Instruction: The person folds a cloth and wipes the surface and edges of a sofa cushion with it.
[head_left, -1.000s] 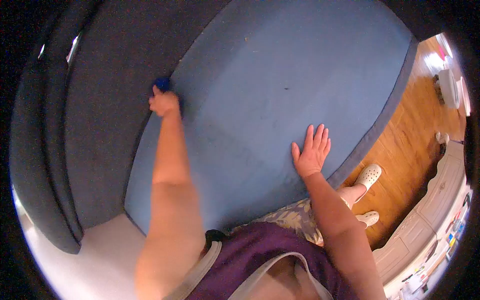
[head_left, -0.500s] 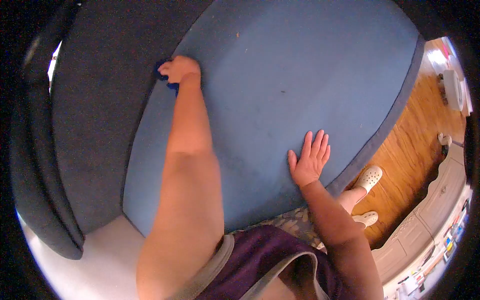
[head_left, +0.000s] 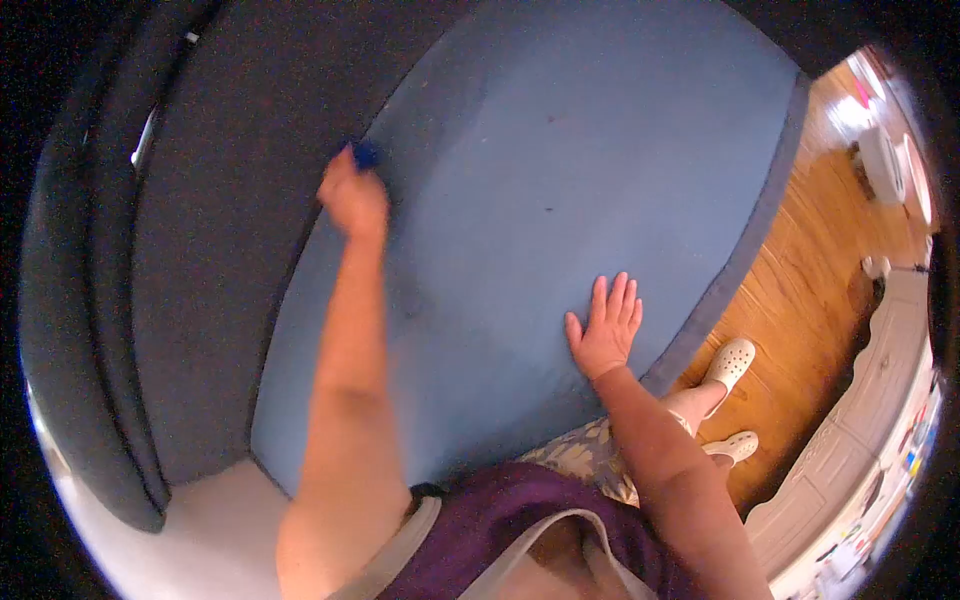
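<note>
My left hand point(head_left: 354, 197) is closed on a dark blue cloth point(head_left: 364, 154), at the seam where the light blue seat surface point(head_left: 600, 130) meets the dark grey backrest point(head_left: 230, 240). The hand is slightly blurred, and only a small part of the cloth shows past the fingers. Palm down with fingers spread, my right hand point(head_left: 605, 328) lies flat on the blue surface near its right edge and holds nothing. A small dark speck point(head_left: 549, 209) lies on the surface between the two hands.
Wooden floor point(head_left: 790, 290) runs along the right side, where my feet stand in cream clogs point(head_left: 731, 372). Beyond is a pale carved cabinet point(head_left: 835, 455) with several small items on top. A white object point(head_left: 881, 165) stands at the upper right. Pale fabric point(head_left: 225, 530) shows at lower left.
My left hand, still on the cloth, has shifted along the seam, now slightly lower than half a second ago. My right hand stays flat on the surface. The view has tilted a little.
</note>
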